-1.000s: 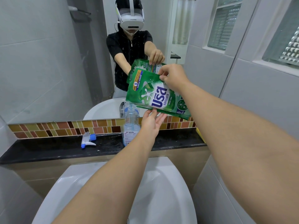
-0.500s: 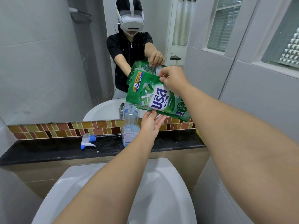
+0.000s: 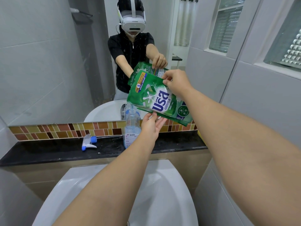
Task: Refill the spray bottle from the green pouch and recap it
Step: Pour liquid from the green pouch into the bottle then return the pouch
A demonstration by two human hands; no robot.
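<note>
Right hand (image 3: 177, 84) pinches the green pouch (image 3: 156, 98) at its raised end; left hand (image 3: 150, 126) props underneath, fingers straight. Floppy, likely slippery.

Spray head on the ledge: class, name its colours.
The spray head is white and blue, clearest in the head view.

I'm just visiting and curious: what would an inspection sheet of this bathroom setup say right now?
Surface: black ledge behind the white basin.
Job's things: green pouch tilted, corner over the uncapped spray bottle; trigger sprayer lies on the ledge.
Clutter: yellow item at ledge's right end, unclear.
Hands: right hand pinches the pouch's top edge; left hand supports its lower edge, fingers straight.
Cables: thin lead by the headset, in the mirror.
Surroundings: mosaic tiles, window.
</note>
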